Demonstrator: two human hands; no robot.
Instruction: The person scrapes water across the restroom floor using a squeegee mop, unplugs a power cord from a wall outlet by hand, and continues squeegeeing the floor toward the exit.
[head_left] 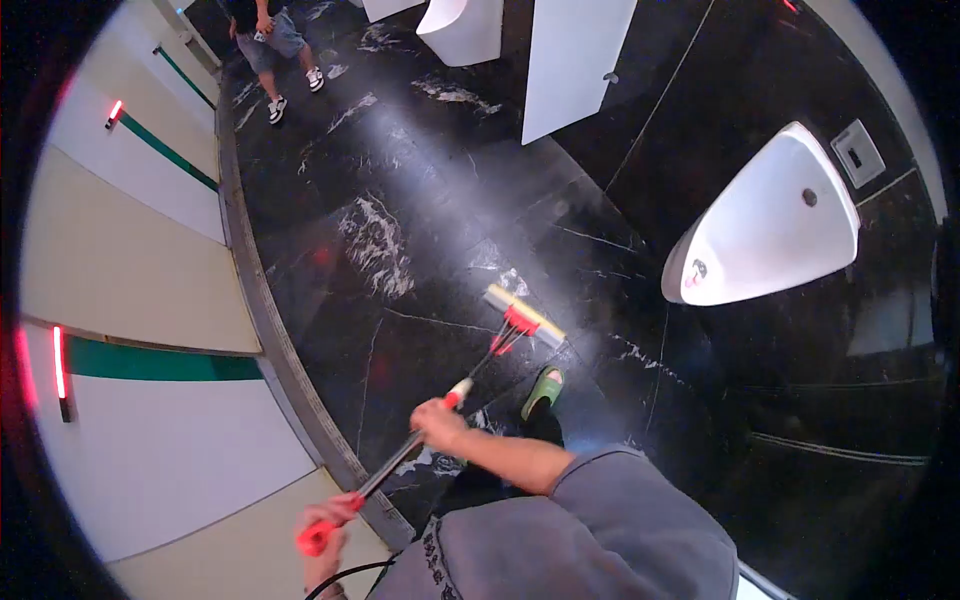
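A sponge mop (395, 460) slants across the view, its pole running from lower left up toward the middle. Near the red end of the pole, my left hand (328, 520) is wrapped around the handle. Farther up the pole, just below a red and cream collar, my right hand (437, 424) grips it. The mop head (522, 316), a pale yellow sponge in a red bracket, is down at the dark marble floor (330, 270). My foot in a green slipper (543, 392) is close behind the mop head.
White urinals hang along the right wall, one nearby (775, 225) and one farther off (465, 30). A white partition (573, 65) juts out between them. Cubicle doors with green strips (165, 362) line the left. Another person (272, 45) stands at the far upper left.
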